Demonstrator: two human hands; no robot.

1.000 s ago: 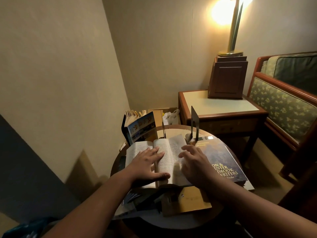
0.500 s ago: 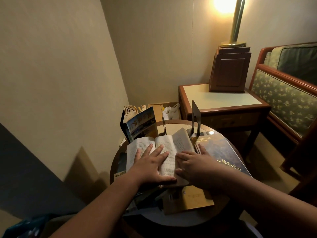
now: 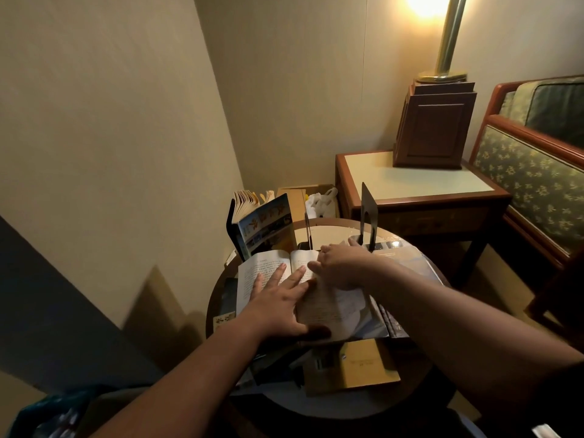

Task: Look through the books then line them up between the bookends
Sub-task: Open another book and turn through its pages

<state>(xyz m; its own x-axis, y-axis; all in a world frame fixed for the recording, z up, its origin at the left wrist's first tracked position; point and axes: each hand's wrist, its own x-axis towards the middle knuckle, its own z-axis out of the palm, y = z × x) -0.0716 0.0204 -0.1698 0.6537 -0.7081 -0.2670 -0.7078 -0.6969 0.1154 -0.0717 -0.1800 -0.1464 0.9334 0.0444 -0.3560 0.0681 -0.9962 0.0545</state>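
Head, open book [image 3: 252,275] flat under left grip [image 3: 279,306]

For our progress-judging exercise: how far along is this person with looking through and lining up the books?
Looks done: one picture-cover book stands upright left of the black bookend. In hand: the left hand presses flat on an open book while the right hand works its right pages. Left: the yellow book and blue book lie flat.

Open book [image 3: 268,273] w/ matt paper pages, big book [image 3: 407,257] w/ glossy cover, yellow book [image 3: 366,365] matt card, bookend [image 3: 368,213] dark smooth metal, table [image 3: 331,220] & side table [image 3: 420,181] polished wood, lamp pole [image 3: 448,33] shiny brass-look metal, chair [image 3: 531,184] patterned cloth.
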